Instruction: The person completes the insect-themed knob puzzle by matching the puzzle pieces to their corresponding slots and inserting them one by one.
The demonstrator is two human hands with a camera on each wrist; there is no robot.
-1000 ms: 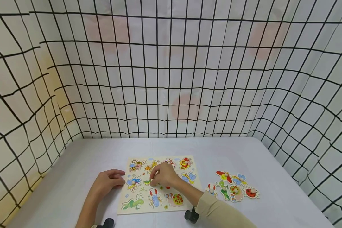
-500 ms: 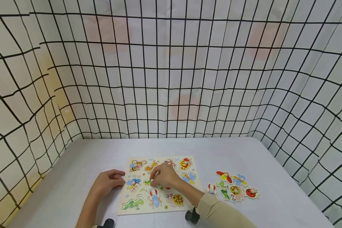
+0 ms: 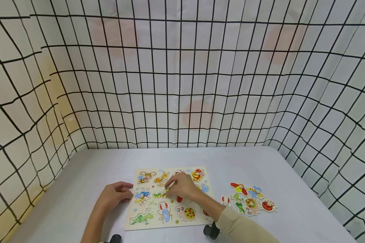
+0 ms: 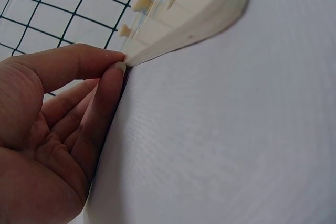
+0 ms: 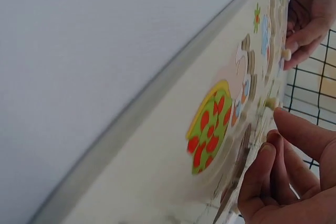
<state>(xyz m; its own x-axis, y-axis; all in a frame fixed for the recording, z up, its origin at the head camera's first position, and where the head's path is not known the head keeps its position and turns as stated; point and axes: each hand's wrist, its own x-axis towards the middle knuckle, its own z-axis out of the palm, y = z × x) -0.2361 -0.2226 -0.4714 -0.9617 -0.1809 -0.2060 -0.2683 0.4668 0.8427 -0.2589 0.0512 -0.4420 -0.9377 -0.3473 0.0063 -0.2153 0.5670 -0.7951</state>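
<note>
A loosely curled, empty right hand (image 3: 181, 185) hangs beside the caterpillar (image 3: 159, 195), lower center, where a careless brush could skid the board (image 3: 155, 225) if the relaxed left hand (image 3: 113, 195) slips off its edge.

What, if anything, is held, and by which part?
Apparently nothing: the left hand touches the puzzle board at its edge; the right hand is by the caterpillar piece.

Caterpillar (image 3: 158, 195) partly hidden behind right hand (image 3: 181, 186), sleeve (image 3: 246, 226) cut off below, board (image 4: 202, 11) cropped (left wrist view).
</note>
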